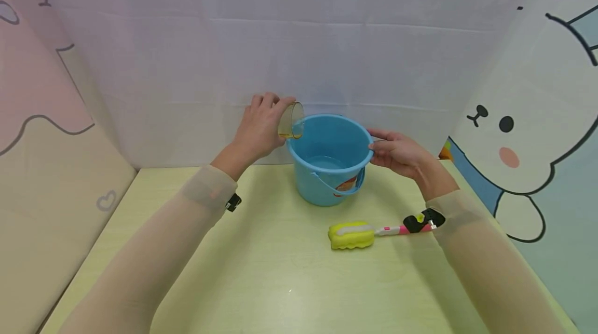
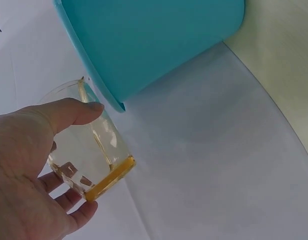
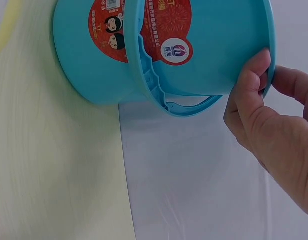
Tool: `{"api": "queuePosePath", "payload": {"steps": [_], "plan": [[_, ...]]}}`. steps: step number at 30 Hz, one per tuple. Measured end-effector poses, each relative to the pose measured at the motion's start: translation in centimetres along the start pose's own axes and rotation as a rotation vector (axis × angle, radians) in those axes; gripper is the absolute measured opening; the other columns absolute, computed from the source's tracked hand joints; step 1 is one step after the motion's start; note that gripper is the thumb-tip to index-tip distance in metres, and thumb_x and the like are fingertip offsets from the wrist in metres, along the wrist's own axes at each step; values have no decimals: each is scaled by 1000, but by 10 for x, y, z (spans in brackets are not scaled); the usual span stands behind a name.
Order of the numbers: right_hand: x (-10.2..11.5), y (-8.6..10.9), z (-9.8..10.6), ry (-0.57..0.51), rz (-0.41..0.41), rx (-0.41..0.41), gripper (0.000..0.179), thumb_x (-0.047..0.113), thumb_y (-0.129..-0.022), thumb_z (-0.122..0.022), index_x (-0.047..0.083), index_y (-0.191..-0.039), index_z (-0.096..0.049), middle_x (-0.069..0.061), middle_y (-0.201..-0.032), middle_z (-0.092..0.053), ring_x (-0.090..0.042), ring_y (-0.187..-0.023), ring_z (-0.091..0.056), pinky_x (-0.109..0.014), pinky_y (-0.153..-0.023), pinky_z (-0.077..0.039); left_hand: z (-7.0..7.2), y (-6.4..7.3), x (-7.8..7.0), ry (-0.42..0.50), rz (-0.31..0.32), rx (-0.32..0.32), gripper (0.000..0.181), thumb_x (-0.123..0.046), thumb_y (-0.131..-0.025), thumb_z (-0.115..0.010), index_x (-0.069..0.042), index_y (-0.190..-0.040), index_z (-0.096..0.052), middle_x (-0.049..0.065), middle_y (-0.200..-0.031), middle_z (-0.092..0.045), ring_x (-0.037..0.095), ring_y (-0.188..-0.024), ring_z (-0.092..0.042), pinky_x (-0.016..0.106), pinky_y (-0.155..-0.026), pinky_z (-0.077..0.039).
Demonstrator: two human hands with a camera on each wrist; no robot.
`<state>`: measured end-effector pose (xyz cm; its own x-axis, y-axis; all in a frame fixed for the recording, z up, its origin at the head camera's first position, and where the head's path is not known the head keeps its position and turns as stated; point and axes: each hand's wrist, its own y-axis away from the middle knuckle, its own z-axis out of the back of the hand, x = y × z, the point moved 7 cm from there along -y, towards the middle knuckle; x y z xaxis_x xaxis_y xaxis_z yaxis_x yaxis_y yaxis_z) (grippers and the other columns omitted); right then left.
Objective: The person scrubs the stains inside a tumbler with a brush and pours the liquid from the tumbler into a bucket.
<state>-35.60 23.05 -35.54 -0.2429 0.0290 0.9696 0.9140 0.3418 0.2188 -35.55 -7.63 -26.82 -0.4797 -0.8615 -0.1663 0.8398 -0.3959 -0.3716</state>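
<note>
Nearest the head camera, two long beige sleeves (image 1: 154, 251), reaching up from seven and five o'clock, with one small black wrist device (image 1: 232, 202) on each. Fingers of the left hand (image 1: 262, 127) curled round one transparent, amber-tinted drinking glass (image 1: 286, 122), parted just enough to span it, thumb on one side and fingertips on the other. Held tilted, close by the ten o'clock edge of one sky-blue plastic bucket (image 1: 310, 186); cannot tell whether touching. Fingers of the right hand (image 1: 397, 155) gripping the bucket's rim at three o'clock, nearly closed, pinching the thin plastic edge between them.

Upright on one pale yellow-green, wood-grained worktop (image 1: 224, 282), just off centre toward four o'clock: the bucket, its single blue handle (image 3: 136, 55) lowered. Behind that handle, one red label (image 3: 166, 30), with two black-haired cartoon figures, part of a barcode, one round white logo and Chinese characters, one line ending 有限公司; remaining print too small or cut off to read.

At five o'clock from the bucket, near but apart, one brush with a yellow sponge head (image 1: 350, 240) and a white-and-pink stick. At twelve o'clock, one creased white cloth (image 1: 303, 53).
</note>
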Motion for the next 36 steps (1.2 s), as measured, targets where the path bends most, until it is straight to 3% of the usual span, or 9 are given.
{"api": "queuePosePath", "payload": {"steps": [36], "plan": [[2,3,0,4,-3,27,66,1,-110,-52,1,-168,-20,-12,-123,-70,-19,-97,-73,-31,-90,-60,-3,-2,-4,-50,-41,-3,92,-14,-83,-92,-21,-162,-44,15,-144,-49,40,-132,-41,56,-105,-45]]}}
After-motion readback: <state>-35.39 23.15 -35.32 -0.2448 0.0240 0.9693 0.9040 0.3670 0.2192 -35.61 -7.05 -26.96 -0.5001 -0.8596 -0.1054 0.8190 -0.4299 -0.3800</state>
